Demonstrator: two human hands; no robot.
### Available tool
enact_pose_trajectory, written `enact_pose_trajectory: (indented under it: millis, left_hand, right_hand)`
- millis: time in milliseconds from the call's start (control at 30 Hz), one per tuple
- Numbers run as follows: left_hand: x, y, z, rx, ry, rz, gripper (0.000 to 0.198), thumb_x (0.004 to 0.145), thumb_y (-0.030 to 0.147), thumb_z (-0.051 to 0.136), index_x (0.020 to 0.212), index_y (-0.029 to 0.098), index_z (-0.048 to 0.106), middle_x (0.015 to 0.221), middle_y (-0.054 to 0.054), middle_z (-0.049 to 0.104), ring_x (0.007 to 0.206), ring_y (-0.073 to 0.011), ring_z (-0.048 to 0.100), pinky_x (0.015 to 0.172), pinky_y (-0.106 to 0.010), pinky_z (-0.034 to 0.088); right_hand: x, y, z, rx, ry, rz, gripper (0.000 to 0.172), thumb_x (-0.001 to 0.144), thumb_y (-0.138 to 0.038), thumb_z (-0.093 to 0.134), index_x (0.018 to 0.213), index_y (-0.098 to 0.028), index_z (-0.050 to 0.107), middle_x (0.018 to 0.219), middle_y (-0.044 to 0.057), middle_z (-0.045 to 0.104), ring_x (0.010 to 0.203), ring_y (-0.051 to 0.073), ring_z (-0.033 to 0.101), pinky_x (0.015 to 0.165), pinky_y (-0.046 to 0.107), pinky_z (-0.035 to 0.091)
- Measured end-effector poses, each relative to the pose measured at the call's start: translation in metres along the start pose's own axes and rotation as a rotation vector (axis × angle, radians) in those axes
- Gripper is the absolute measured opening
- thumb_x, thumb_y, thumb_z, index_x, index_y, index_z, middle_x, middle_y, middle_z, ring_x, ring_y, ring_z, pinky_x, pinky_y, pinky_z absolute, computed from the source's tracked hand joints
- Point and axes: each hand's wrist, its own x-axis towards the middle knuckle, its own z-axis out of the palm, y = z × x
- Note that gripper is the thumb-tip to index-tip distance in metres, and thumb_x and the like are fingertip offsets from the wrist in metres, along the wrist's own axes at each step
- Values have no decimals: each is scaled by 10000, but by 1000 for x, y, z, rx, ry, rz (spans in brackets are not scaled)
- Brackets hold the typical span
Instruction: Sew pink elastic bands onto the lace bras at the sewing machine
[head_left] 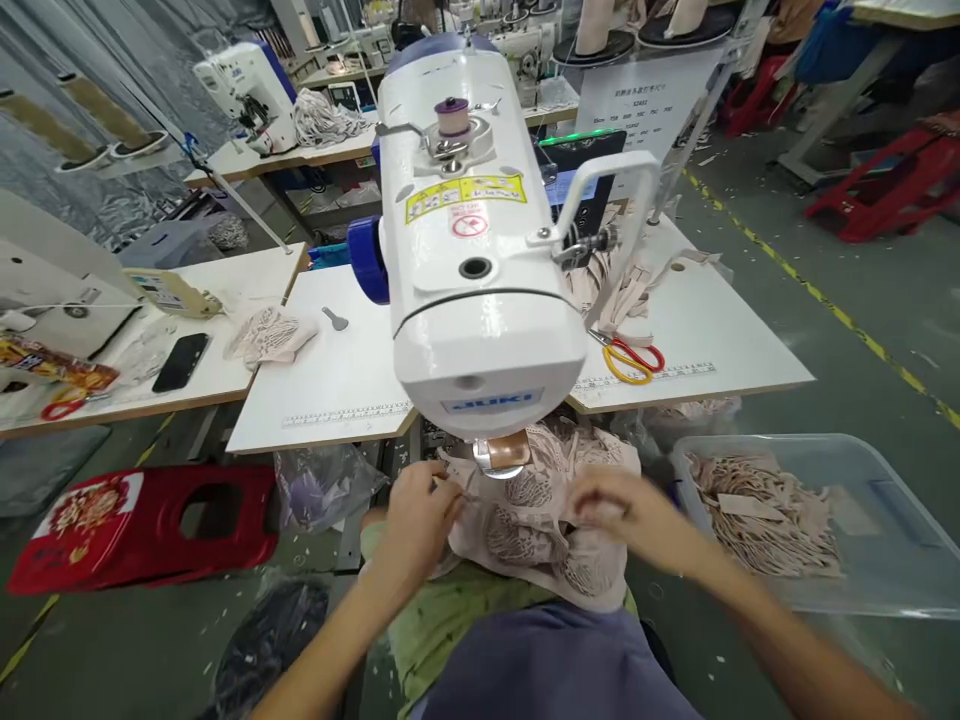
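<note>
A white sewing machine (pixel 472 250) stands on the white table (pixel 337 390) in front of me. Below its head, a heap of pale pink lace fabric (pixel 536 520) lies in my lap. My left hand (pixel 416 520) is closed on the left edge of the lace, with a thin tool that I cannot make out between its fingers. My right hand (pixel 626 515) is blurred by motion and pinches the lace on the right side. Both hands sit just under the machine's needle end.
Red and yellow scissors (pixel 630 358) lie on the table at the right. A clear plastic bin (pixel 817 520) of pink lace pieces stands on the floor to my right. A red stool (pixel 142 525) is on the left, with a phone (pixel 180 362) on the neighbouring table.
</note>
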Motion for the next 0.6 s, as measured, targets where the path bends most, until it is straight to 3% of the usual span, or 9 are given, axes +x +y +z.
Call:
enact_pose_trajectory:
  millis: [33, 133, 200, 300, 367, 433, 500, 600]
  left_hand:
    - [-1, 11, 4, 16, 45, 95, 311, 984, 267, 388, 786, 199, 617, 830, -95, 679, 798, -230, 632, 714, -341, 485]
    - [-1, 48, 12, -25, 106, 295, 390, 1028, 283, 308, 718, 209, 532, 611, -25, 588, 572, -168, 543, 567, -283, 380]
    - [2, 69, 14, -73, 150, 308, 387, 1032, 288, 298, 708, 215, 497, 578, -14, 566, 528, -157, 506, 538, -293, 319]
    - [10, 86, 15, -330, 113, 128, 370, 1023, 283, 314, 671, 225, 414, 551, 19, 499, 489, -127, 437, 511, -282, 276]
    - [15, 90, 16, -572, 45, -80, 386, 1020, 311, 317, 645, 228, 353, 547, 38, 440, 485, -112, 403, 492, -258, 275]
    - [19, 88, 17, -711, 44, -245, 418, 1020, 360, 309, 626, 225, 342, 554, 37, 428, 499, -109, 409, 487, -241, 289]
    - [20, 81, 17, -687, 84, -313, 413, 1010, 403, 342, 663, 212, 462, 541, 39, 448, 490, -112, 428, 485, -238, 296]
    - [20, 67, 17, -478, 151, -270, 295, 981, 393, 442, 1013, 193, 656, 550, 30, 565, 492, -135, 512, 507, -247, 330]
  right_hand:
    - [-10, -8, 18, 34, -81, -21, 273, 902, -490, 586, 933, -244, 700, 963, 82, 724, 914, 252, 695, 818, 382, 575]
    - [-20, -23, 58, 57, -46, 13, 556, 730, -667, 705, 1100, -253, 691, 1129, 149, 689, 1091, 355, 642, 929, 474, 537]
    - [-16, -26, 69, 239, 40, 37, 635, 805, -752, 540, 1146, -231, 664, 1076, 142, 694, 1018, 326, 661, 901, 461, 548]
    - [-4, -30, 66, 502, 233, 170, 573, 941, -681, 334, 1030, -217, 658, 899, 82, 696, 807, 227, 660, 765, 360, 572]
    - [5, -35, 56, 537, 330, 271, 442, 942, -599, 420, 904, -215, 635, 778, 46, 663, 688, 186, 615, 650, 297, 547]
    - [18, -38, 46, 523, 354, 279, 330, 899, -526, 525, 837, -209, 595, 702, 16, 622, 624, 160, 575, 576, 259, 499]
    - [33, -38, 36, 453, 356, 239, 270, 874, -470, 558, 815, -207, 560, 657, -13, 579, 584, 135, 531, 538, 236, 440]
    - [57, -32, 22, 267, 342, 202, 224, 857, -421, 555, 782, -216, 503, 572, -58, 478, 524, 113, 442, 504, 234, 347]
